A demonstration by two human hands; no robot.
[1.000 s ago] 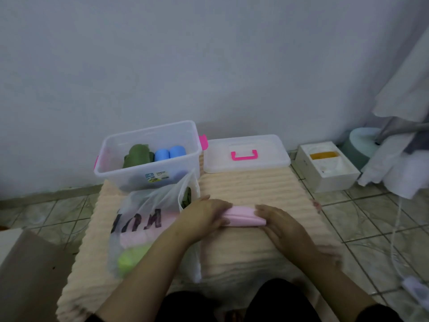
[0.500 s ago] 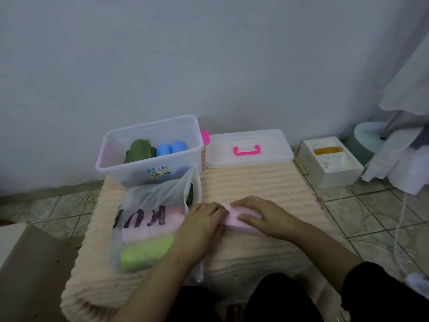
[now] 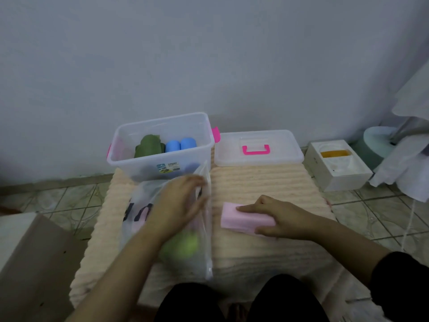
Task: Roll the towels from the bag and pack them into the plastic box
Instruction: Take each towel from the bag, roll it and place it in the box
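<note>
A folded pink towel (image 3: 246, 219), a flat oblong pad of soft cloth, lay on the ribbed cream mat (image 3: 260, 182) directly in front of the seated person. The right hand (image 3: 276, 217) rested on its right end, fingers extended and held together along the top face and thumb against the near edge, pinning it flat. The left hand (image 3: 183, 203) lay at the translucent plastic bag (image 3: 185, 228) just beside the towel; motion blur left it unclear whether those fingers were apart, together or pinching the film. Through the bag showed a lime-green towel (image 3: 182, 246) and further pink cloth. The clear plastic box with pink latches (image 3: 162, 126), standing at the far left of the mat against the wall, held a dark green towel roll (image 3: 148, 147) and two blue towel rolls (image 3: 180, 144), with free space to their left. To roll the pink towel well, both hands would probably need to start at one short end and keep the turns tight and even, so that the roll stands upright like the others. The bag's loose mouth stood between towel and box and might snag a carried roll. The clear box lid with a pink handle (image 3: 257, 147) lay beside the box, and a white foam carton (image 3: 336, 163) sat on the tiled floor.
</note>
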